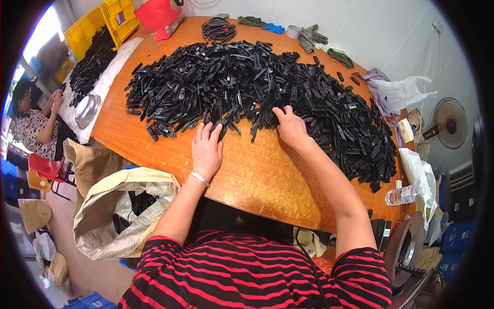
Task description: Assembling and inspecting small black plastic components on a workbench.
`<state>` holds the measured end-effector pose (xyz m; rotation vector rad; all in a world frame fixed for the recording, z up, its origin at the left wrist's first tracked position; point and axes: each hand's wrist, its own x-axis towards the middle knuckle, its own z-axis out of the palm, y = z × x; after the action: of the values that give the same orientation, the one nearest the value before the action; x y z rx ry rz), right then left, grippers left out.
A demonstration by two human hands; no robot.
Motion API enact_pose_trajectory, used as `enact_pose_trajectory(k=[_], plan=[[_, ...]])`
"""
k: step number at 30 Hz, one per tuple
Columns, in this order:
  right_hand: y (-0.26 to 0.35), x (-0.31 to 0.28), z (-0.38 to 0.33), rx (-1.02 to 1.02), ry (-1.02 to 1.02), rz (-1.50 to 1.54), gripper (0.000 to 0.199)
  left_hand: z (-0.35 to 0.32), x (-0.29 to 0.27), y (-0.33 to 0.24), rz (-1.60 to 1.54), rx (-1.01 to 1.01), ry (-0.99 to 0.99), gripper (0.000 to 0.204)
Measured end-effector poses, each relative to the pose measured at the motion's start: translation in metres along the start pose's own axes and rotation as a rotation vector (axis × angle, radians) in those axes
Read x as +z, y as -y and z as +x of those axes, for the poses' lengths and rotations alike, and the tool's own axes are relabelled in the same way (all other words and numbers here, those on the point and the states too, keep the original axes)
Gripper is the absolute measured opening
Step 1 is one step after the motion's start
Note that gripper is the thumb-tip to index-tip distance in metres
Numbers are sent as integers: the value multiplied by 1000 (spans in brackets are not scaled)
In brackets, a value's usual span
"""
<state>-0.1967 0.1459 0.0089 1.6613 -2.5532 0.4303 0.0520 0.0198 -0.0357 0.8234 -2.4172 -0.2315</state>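
Observation:
A broad heap of long, slotted black plastic parts [231,77] covers much of the wooden table. At the heap's near edge, my left hand [207,149] lies with its fingers stretched out, the fingertips touching several parts. My right hand [293,129] is further right, fingers curled and closed at the heap's edge on a black plastic part, mostly hidden by the fingers. Between the hands a few loose parts stick out from the heap onto the bare wood [252,165].
An open woven sack [98,221] with black pieces inside stands left of my left forearm. A water bottle [401,195] lies at the right table edge, near a fan [448,123]. Gloves [311,38] and a cable coil [218,30] lie behind the heap. Another person [38,121] sits far left.

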Motion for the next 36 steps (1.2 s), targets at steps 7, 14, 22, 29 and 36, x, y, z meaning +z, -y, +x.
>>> enact_pose_trajectory(k=[7, 14, 22, 29, 36], plan=[[13, 3, -54, -149, -4, 57, 42, -6, -13, -6, -138, 91, 35, 50], [20, -7, -74, -160, -129, 275, 28, -3, -26, -14, -335, 242, 35, 56], [44, -24, -94, -156, -149, 268, 24, -26, -30, -5, -312, 73, -53, 45], [82, 1, -103, -189, -1, 293, 27, -29, -27, -3, -278, 99, -72, 29], [90, 7, -107, -219, -18, 337, 16, -17, -25, -21, -178, 124, -98, 27]])
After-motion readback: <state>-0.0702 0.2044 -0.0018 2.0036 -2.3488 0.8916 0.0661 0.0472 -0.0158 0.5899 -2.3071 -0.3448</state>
